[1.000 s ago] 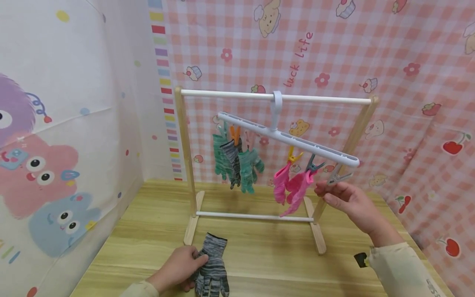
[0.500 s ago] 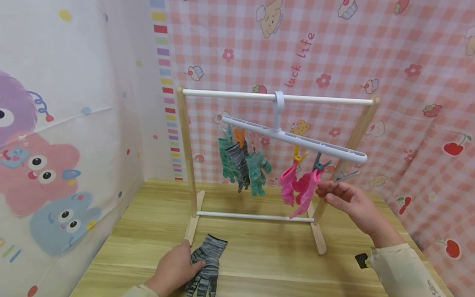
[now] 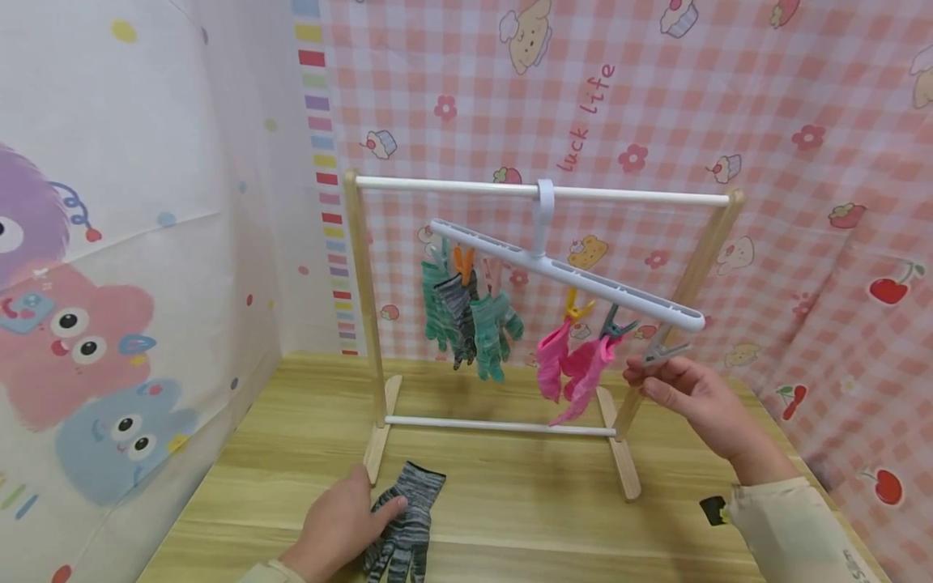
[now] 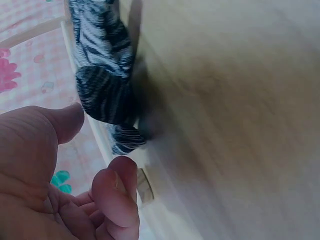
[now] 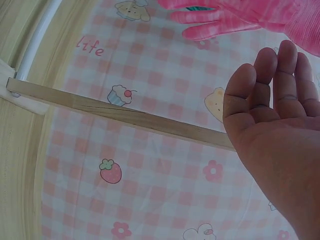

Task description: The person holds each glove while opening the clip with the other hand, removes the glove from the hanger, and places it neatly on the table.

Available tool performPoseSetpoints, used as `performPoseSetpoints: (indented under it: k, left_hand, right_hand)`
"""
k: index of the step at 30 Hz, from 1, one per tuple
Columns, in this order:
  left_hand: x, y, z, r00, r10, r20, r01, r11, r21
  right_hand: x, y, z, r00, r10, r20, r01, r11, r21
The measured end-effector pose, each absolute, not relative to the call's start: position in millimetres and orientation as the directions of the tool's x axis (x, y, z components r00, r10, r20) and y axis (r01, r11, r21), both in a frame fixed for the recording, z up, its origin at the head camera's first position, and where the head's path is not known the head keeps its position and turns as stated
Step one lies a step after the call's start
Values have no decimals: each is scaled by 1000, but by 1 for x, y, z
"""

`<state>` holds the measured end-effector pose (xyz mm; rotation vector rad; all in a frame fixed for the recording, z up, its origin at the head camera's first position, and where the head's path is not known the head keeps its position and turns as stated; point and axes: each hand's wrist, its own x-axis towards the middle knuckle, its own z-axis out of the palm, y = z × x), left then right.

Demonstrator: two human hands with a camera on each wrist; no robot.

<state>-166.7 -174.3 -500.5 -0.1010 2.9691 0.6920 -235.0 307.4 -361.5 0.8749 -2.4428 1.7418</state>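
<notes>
A grey-and-black striped knit glove (image 3: 410, 518) lies on the table with its cuff toward the rack. My left hand (image 3: 337, 522) is beside it, thumb over its edge in the head view; in the left wrist view the thumb and fingers are apart, with the glove (image 4: 102, 50) beyond them. My right hand (image 3: 696, 397) is raised, fingers loosely bent, just below a grey clip (image 3: 665, 353) at the right end of the pale hanger (image 3: 619, 293). Whether it touches the clip is unclear. Pink gloves (image 3: 579, 372) hang nearby from a yellow clip (image 3: 576, 306) and a dark clip (image 3: 619, 325).
The hanger hooks over the white bar (image 3: 452, 186) of a wooden rack (image 3: 364, 300) and tilts down to the right. Green gloves (image 3: 496, 336) and a grey glove (image 3: 459, 320) hang at its left. Patterned cloth (image 3: 466, 105) covers the back.
The hanger swung right, then back. My left hand moved slightly left and its grip on the grey glove loosened; the glove's fingers shifted left. My right hand stayed nearly in place.
</notes>
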Motion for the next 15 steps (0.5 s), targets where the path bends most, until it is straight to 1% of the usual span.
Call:
performPoseSetpoints:
  k: [8, 15]
  left_hand:
    - [-166, -171, -494, -998, -22, -54, -44, 892, 450]
    - [-164, -167, -487, -1000, 15, -9, 9, 865, 501]
  right_hand:
    - [-236, 308, -362, -835, -436, 336, -450, 189, -873]
    - [-235, 309, -362, -835, -437, 335, -449, 190, -873]
